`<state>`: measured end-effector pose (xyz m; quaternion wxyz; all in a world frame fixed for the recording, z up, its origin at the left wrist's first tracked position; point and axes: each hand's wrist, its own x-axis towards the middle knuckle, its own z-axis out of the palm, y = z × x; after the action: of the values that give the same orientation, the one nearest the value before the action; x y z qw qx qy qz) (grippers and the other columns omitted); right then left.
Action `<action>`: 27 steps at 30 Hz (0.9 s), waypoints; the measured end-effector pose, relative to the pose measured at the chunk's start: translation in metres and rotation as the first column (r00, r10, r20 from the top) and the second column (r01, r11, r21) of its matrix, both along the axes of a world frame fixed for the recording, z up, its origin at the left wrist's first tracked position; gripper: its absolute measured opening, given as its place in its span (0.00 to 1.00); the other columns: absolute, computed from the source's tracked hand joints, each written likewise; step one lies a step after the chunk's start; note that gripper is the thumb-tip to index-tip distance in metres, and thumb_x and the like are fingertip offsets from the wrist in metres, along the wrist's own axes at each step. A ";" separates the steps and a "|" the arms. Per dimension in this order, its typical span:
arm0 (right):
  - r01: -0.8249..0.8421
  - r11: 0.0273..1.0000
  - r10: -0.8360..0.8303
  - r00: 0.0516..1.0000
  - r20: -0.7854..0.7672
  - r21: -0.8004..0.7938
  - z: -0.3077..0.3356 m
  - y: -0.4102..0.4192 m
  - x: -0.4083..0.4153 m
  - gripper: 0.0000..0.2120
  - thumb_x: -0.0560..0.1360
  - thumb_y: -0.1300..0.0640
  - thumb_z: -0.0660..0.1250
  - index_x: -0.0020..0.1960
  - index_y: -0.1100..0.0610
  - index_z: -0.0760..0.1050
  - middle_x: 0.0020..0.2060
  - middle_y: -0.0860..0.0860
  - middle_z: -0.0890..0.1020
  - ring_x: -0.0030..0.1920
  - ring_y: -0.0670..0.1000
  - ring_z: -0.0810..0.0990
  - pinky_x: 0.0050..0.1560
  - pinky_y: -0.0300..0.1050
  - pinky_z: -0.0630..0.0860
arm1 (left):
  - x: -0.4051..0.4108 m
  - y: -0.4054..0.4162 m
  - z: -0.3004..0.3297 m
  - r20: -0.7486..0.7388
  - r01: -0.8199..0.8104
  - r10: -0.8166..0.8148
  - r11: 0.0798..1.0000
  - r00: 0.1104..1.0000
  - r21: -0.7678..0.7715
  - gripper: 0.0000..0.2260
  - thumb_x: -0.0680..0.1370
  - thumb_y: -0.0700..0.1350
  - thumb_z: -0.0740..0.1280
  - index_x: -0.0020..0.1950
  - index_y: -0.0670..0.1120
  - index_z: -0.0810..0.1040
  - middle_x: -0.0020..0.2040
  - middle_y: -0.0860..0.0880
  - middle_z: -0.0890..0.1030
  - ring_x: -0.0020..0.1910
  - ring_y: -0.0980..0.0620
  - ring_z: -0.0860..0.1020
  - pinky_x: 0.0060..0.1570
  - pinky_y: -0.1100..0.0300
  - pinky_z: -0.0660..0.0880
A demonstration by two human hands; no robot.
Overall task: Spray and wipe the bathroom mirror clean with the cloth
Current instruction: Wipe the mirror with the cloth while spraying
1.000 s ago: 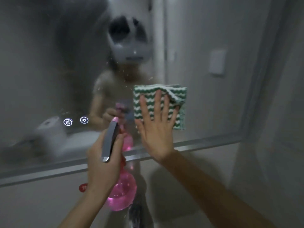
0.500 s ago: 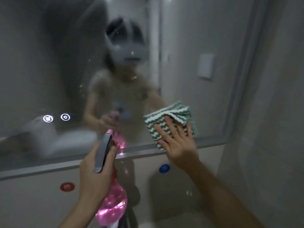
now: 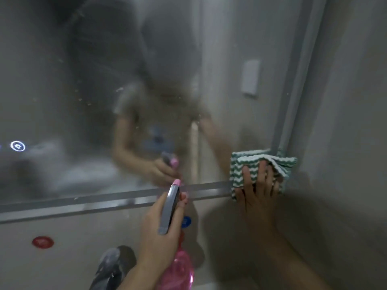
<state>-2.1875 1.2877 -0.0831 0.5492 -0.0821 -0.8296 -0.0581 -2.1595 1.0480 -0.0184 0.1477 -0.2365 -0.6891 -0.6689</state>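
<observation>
The bathroom mirror [image 3: 94,91] fills the upper left of the view, its glass hazy and flecked with droplets, bounded by a grey frame strip [image 3: 94,200] along the bottom and a vertical frame edge [image 3: 291,80] at about 2 o'clock. The green-and-white striped cloth [image 3: 251,162] sits folded at the mirror's lower right corner, overlapping both the bottom strip and the vertical edge, so that it has wall to the right and below and open glass only toward 9 and 12 o'clock. The right hand [image 3: 258,191] presses it flat with straight, spread fingers, palm against the wall just under the frame. The left hand [image 3: 161,233] grips a pink spray bottle [image 3: 178,266] at about 6 o'clock, fingers curled round its neck and grey trigger head [image 3: 170,208], nozzle pointing up at the glass just short of the bottom strip. A red sticker [image 3: 43,242] and a blue sticker [image 3: 186,221] sit on the wall below the mirror, and a lit round icon [image 3: 17,146] glows at 9 o'clock. Compared with half a second ago, the cloth and right hand have slid rightward into the corner, and the icon has shifted toward the left edge of view.
</observation>
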 end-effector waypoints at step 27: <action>-0.183 0.977 0.197 0.971 -0.133 0.111 -0.006 -0.487 -0.133 0.27 0.82 0.45 0.54 0.78 0.52 0.52 0.76 0.61 0.53 0.71 0.64 0.60 0.68 0.68 0.57 | -0.060 -0.446 -0.008 0.113 -0.397 0.390 0.917 0.914 0.041 0.12 0.71 0.49 0.64 0.40 0.41 0.77 0.34 0.37 0.77 0.23 0.53 0.68 0.21 0.58 0.68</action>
<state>-2.3201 0.8009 -0.0894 0.6136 0.0208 -0.7883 -0.0400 -2.2195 0.6021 -0.0267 0.2513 -0.0538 -0.7078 -0.6581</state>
